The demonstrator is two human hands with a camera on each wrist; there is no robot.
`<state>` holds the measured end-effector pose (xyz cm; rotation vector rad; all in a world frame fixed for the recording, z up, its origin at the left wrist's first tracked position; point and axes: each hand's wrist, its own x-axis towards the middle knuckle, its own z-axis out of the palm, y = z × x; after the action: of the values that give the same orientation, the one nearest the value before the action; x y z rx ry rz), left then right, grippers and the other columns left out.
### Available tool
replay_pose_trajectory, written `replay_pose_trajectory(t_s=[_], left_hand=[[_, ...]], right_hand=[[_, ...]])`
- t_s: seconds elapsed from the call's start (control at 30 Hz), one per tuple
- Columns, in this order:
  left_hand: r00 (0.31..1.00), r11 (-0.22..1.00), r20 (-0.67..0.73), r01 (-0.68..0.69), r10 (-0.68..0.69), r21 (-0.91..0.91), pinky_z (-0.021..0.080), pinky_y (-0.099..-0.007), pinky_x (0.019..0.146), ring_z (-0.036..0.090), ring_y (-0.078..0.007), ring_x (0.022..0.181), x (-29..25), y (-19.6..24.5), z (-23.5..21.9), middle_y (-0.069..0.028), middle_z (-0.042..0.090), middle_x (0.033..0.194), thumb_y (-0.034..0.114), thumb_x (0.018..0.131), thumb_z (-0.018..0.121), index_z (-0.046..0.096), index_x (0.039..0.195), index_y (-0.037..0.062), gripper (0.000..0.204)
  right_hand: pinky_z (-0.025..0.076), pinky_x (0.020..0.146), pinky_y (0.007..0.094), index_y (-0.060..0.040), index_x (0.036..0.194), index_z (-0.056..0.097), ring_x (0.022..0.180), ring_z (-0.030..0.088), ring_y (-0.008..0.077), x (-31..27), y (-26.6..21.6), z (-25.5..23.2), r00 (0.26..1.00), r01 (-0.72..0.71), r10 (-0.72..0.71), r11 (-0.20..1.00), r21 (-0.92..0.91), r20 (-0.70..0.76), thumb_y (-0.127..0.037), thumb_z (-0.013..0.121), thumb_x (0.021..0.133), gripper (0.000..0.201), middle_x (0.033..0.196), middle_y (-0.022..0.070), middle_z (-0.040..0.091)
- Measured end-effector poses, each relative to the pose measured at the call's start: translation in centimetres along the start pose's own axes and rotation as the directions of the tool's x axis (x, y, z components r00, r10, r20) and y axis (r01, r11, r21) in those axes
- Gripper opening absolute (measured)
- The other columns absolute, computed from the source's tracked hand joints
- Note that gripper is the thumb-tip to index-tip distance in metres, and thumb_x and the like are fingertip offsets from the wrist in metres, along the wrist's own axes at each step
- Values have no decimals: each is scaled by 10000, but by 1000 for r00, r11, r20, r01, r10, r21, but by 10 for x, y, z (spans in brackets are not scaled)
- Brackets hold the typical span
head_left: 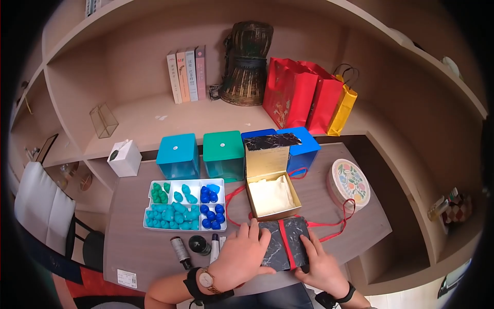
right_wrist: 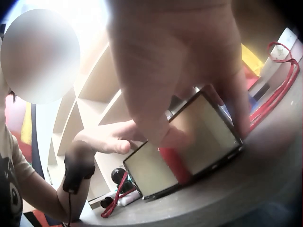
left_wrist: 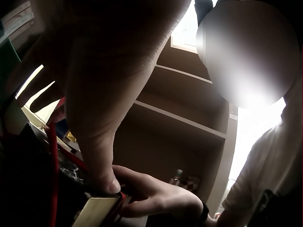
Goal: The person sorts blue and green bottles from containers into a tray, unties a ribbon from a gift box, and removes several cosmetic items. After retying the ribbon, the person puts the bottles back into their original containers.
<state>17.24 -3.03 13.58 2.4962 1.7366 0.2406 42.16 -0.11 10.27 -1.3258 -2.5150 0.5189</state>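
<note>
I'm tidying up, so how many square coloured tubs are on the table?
4 visible across the far side: teal tub leftmost, then green tub, dark blue tub partly behind the raised lid, blue tub rightmost.

Both hands [head_left: 241,252] [head_left: 325,269] face inward, thumbs [head_left: 266,270] toward each other.

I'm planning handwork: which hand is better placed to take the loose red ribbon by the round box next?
Probably the right hand, holding the black marbled piece at its right edge, nearer the ribbon; the left hand is at the opposite edge.
</note>
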Motion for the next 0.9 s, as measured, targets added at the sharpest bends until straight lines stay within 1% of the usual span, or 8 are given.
replay_pose_trajectory(t_s=[0.07, 0.17, 0.3, 0.5, 0.57, 0.7, 0.8, 0.9], left_hand=[[994, 993, -46, -98, 101, 69, 492, -493, 1011, 501, -467, 1282, 0, -7, 10, -351, 455, 1424, 704, 718, 766, 509, 1327, -81, 1026], [983, 983, 11, -185, 185, -11, 404, -544, 1116, 408, -556, 1353, 7, -18, 28, -411, 348, 1498, 767, 726, 725, 446, 1429, -73, 1131], [980, 979, 47, -190, 194, -73, 394, -557, 1123, 370, -561, 1383, 13, -23, 30, -412, 329, 1505, 758, 738, 725, 438, 1440, -66, 1121], [975, 973, 59, -209, 216, -100, 431, -543, 1093, 424, -543, 1316, 14, -16, 24, -423, 356, 1450, 621, 733, 788, 442, 1427, -72, 1040], [973, 967, 70, -210, 221, -142, 456, -526, 1075, 442, -537, 1290, 14, -13, 17, -426, 372, 1423, 566, 718, 813, 447, 1414, -79, 1017], [972, 970, 65, -215, 224, -116, 496, -505, 1038, 435, -542, 1293, 12, -9, 12, -430, 382, 1404, 515, 701, 835, 464, 1373, -90, 978], [970, 970, 101, -207, 220, -128, 507, -506, 1024, 425, -550, 1301, 8, -10, 4, -434, 381, 1402, 507, 697, 839, 472, 1352, -91, 961], [968, 968, 124, -202, 220, -147, 517, -511, 1006, 424, -549, 1296, 5, -12, -2, -442, 383, 1398, 479, 689, 835, 465, 1348, -84, 943]], right_hand=[[595, 823, 493, -22, 1490, 423, 1053, 678, 460, -3, 11, 13, 1000, -5, 5, 1000, 8, -27, -265, 764, 748, 852, 1546, 295, 378], [599, 821, 485, -15, 1454, 474, 1050, 685, 448, -4, 12, 15, 995, 2, -2, 1000, 8, -96, -265, 765, 756, 797, 1499, 287, 444], [606, 826, 463, -22, 1400, 542, 1049, 699, 419, -4, -15, -4, 981, 71, -72, 997, -10, -179, -270, 765, 765, 717, 1428, 261, 535], [600, 855, 452, -50, 1279, 639, 1077, 695, 403, -1, -9, 12, 971, 31, -13, 997, 74, -240, -265, 771, 744, 592, 1451, 224, 537], [604, 831, 448, -45, 1249, 651, 1042, 705, 401, -2, -9, 12, 969, 21, -4, 998, 64, -248, -226, 752, 757, 535, 1424, 218, 563], [612, 776, 432, -39, 1211, 659, 963, 722, 391, -4, -5, 19, 957, 27, -16, 999, 36, -289, -100, 699, 782, 435, 1346, 199, 627], [614, 766, 422, -42, 1188, 666, 932, 726, 378, -2, -2, 14, 938, 142, -130, 990, 15, -320, 22, 640, 798, 396, 1308, 173, 657], [616, 769, 407, -46, 1217, 648, 926, 723, 356, -1, 13, 13, 925, 220, -208, 976, -1, -318, 49, 615, 800, 429, 1295, 138, 653]])
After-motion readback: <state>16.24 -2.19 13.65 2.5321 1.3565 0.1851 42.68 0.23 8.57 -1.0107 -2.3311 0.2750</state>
